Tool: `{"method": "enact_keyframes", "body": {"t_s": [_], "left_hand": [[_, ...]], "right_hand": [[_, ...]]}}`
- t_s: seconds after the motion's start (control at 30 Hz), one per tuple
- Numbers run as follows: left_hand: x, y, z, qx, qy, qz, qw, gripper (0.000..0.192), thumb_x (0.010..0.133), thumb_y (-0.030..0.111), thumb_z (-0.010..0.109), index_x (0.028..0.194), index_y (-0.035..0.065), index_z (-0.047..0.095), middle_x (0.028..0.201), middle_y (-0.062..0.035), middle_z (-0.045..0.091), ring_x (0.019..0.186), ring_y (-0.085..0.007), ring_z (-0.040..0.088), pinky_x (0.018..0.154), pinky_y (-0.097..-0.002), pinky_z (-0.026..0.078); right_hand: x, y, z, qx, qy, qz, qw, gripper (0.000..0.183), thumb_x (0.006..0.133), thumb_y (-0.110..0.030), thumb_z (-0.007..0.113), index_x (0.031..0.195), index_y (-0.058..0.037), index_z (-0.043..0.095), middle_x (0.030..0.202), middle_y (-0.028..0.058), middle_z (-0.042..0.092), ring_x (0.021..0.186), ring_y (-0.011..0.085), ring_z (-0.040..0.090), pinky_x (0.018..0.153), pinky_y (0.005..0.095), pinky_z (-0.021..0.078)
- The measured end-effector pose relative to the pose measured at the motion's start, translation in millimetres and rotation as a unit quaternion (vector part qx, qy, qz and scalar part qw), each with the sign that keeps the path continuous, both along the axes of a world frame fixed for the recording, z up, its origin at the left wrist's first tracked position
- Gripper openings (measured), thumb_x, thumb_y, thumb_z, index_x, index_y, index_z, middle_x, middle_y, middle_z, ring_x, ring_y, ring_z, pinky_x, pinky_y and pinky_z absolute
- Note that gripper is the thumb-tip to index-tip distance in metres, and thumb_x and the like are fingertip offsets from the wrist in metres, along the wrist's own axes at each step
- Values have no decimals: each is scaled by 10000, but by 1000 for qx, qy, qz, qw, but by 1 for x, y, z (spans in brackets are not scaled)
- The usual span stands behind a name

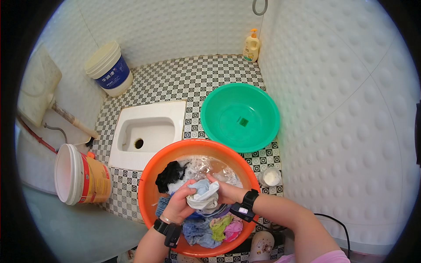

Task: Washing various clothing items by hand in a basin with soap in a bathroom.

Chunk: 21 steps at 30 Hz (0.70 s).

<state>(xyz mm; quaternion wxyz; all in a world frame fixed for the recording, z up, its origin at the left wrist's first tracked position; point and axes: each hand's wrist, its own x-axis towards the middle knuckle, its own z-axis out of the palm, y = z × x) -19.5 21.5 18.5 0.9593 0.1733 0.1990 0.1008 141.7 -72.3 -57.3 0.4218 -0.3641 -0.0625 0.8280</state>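
Between my two hands is a bunched white and pale blue cloth point(202, 194), held over an orange plastic basin point(253, 166). My left hand point(179, 201) grips it from the left, thumb on top. From the right, my right hand point(225, 190) closes on it, its fingers partly hidden behind the fabric. Soapy water with foam point(200, 164) fills the far part of the basin. A black garment point(169, 176) lies at the water's left side. Blue denim-like cloth point(200, 231), a yellow-green cloth point(221, 227) and a pink cloth point(234, 230) are heaped at the near side.
A green plastic basin point(227, 128) stands beyond the orange one, beside a white squat toilet point(179, 131). Left are a yellow-labelled bucket point(95, 179) and a lidded paint bucket point(113, 74). A small tub of white powder point(272, 177) and a pump bottle point(251, 47) stand along the right wall.
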Motion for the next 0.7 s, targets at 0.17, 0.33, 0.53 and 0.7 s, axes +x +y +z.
{"method": "enact_keyframes", "body": {"t_s": [0.17, 0.33, 0.53, 0.7], "left_hand": [[-2, 4, 8, 57, 51, 28, 997, 389, 775, 28, 530, 1158, -9, 471, 1190, -162, 557, 1120, -290, 556, 1007, -410, 421], [-1, 4, 5, 71, 94, 55, 992, 386, 799, 16, 499, 1183, -4, 462, 1220, -165, 542, 1140, -293, 544, 1016, -423, 413], [0, 4, -6, 59, 127, 63, 988, 351, 935, 133, 409, 1270, 32, 440, 1258, -138, 536, 1153, -295, 539, 985, -429, 437], [9, -11, -9, 29, 213, 71, 974, 368, 1006, 282, 342, 1279, 60, 452, 1240, -102, 560, 1115, -266, 569, 950, -414, 463]], "right_hand": [[0, 7, 43, -21, 2, -12, 1000, 678, 877, -687, 390, 1269, -148, 515, 1259, 27, 552, 1119, 215, 531, 936, 397, 421], [1, 7, 36, 62, -106, -84, 989, 386, 903, -273, 609, 1224, -70, 540, 1142, 46, 622, 1003, 140, 597, 833, 313, 481], [6, 11, 48, 57, -98, -173, 978, 219, 883, -158, 546, 1067, -43, 579, 1013, 59, 621, 920, 160, 602, 789, 314, 494], [0, 10, 48, 151, -290, -198, 924, 232, 858, -106, 542, 1078, -33, 547, 1014, 93, 603, 948, 203, 592, 804, 324, 489]]}}
